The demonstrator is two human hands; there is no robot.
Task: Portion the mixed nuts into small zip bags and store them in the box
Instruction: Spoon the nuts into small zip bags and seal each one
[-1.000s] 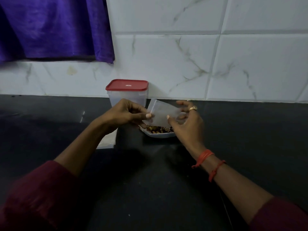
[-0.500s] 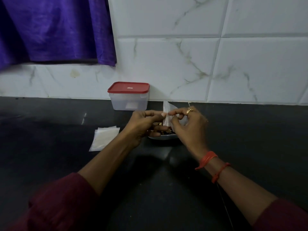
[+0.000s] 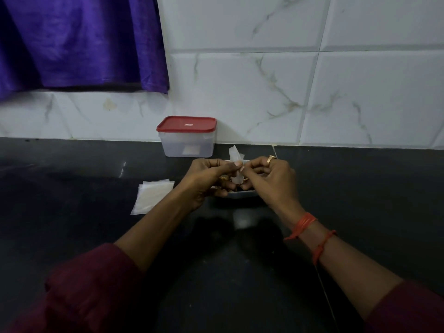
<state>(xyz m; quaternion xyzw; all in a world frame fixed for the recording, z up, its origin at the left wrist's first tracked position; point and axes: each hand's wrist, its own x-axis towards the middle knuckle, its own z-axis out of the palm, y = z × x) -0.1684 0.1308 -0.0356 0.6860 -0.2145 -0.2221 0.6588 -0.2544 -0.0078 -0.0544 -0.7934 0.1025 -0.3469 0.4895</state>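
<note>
Over the nut dish (image 3: 242, 193), both hands (image 3: 206, 179) (image 3: 272, 180) pinch one small zip bag (image 3: 233, 153)

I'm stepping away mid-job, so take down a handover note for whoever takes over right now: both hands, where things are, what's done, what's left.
Left hand and right hand: both pinch one small zip bag above the dish of nuts.
Spare bags: stacked on the counter, left of the dish.
Box: by the wall behind, red lid on.
Done: one bag in hand; no nuts visible in it.
Left: open it, fill, seal, repeat, then take off the lid and store the bags in the box.
</note>
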